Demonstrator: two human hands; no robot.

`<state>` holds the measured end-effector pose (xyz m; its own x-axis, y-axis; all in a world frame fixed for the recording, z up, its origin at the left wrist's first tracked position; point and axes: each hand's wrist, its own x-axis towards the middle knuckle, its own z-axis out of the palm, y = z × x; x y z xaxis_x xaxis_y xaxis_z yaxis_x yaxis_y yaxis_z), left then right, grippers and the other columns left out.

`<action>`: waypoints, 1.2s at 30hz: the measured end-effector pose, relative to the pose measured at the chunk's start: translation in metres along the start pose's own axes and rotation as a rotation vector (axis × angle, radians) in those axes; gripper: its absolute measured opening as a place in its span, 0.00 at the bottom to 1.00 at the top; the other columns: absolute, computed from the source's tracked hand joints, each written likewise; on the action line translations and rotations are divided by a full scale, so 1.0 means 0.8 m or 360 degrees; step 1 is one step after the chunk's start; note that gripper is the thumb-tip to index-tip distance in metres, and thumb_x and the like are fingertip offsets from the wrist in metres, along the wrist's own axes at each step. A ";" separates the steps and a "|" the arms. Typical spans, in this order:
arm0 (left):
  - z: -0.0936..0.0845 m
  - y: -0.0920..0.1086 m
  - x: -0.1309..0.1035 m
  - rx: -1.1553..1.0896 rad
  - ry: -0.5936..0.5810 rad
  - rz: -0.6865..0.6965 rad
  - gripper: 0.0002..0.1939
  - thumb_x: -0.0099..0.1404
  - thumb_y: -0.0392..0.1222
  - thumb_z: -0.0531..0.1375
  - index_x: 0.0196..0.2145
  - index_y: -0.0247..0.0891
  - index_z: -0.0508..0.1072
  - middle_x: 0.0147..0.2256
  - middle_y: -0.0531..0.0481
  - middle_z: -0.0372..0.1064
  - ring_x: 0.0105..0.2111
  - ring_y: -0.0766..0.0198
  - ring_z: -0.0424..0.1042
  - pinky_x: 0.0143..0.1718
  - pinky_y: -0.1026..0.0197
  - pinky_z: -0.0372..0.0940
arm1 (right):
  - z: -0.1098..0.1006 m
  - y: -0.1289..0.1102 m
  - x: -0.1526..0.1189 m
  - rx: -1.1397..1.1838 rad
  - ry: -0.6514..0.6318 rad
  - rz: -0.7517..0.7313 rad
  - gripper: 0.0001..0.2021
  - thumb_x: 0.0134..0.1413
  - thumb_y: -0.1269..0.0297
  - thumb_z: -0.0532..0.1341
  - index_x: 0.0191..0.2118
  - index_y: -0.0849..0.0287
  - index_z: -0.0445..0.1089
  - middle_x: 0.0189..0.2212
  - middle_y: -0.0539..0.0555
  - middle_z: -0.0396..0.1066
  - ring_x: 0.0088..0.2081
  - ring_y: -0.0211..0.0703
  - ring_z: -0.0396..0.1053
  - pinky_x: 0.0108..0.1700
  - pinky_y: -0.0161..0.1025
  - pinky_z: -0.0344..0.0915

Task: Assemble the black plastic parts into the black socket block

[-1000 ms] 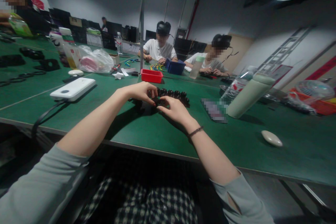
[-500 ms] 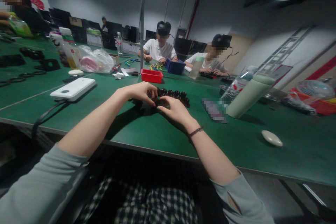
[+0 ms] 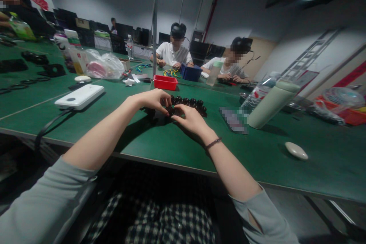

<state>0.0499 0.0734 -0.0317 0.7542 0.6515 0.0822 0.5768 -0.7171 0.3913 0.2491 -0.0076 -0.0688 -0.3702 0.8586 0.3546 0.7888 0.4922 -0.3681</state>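
Near the middle of the green table [image 3: 137, 141], my left hand [image 3: 156, 100] curls with thumb and fingers around a small dark part [image 3: 171, 111]. From the other side my right hand [image 3: 190, 119] pinches the same part, its thumb and fingertips close to those of the left. The part's exact kind is hidden by the fingers and the dim light. Right behind my hands lies a cluster of black, knobby pieces [image 3: 194, 103] in rows. More dark material [image 3: 149, 111] shows below my left hand.
A red bin [image 3: 165, 82] stands beyond my hands, a blue bin [image 3: 191, 73] behind it. To the left lies a white power bank [image 3: 80, 97] with a cable. On the right are a phone [image 3: 233, 119], a green tumbler [image 3: 273, 105] and a pale oval object [image 3: 296, 150]. Two people sit opposite.
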 end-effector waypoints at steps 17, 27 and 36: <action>0.000 0.004 -0.001 0.0008 -0.0001 0.0000 0.18 0.50 0.46 0.68 0.38 0.36 0.76 0.35 0.48 0.75 0.32 0.64 0.70 0.33 0.64 0.60 | 0.002 0.002 0.000 -0.0002 0.0007 0.0003 0.18 0.57 0.64 0.64 0.52 0.61 0.69 0.49 0.60 0.74 0.49 0.48 0.73 0.51 0.45 0.68; -0.001 -0.001 -0.001 0.0015 -0.0006 0.0019 0.20 0.50 0.49 0.68 0.40 0.36 0.77 0.34 0.48 0.75 0.32 0.63 0.70 0.34 0.63 0.61 | 0.002 0.000 0.000 -0.0001 -0.0009 -0.0006 0.17 0.58 0.64 0.63 0.52 0.63 0.69 0.50 0.61 0.74 0.49 0.49 0.73 0.51 0.45 0.68; 0.000 0.002 -0.001 0.0022 -0.0023 0.0020 0.20 0.50 0.47 0.68 0.40 0.35 0.77 0.34 0.48 0.75 0.32 0.63 0.69 0.32 0.64 0.59 | 0.002 0.001 0.000 0.0010 -0.0011 -0.0015 0.17 0.58 0.64 0.63 0.52 0.62 0.69 0.50 0.60 0.74 0.49 0.48 0.73 0.50 0.44 0.68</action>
<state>0.0506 0.0718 -0.0308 0.7657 0.6389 0.0738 0.5715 -0.7285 0.3778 0.2490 -0.0068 -0.0704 -0.3810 0.8550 0.3519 0.7822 0.5010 -0.3703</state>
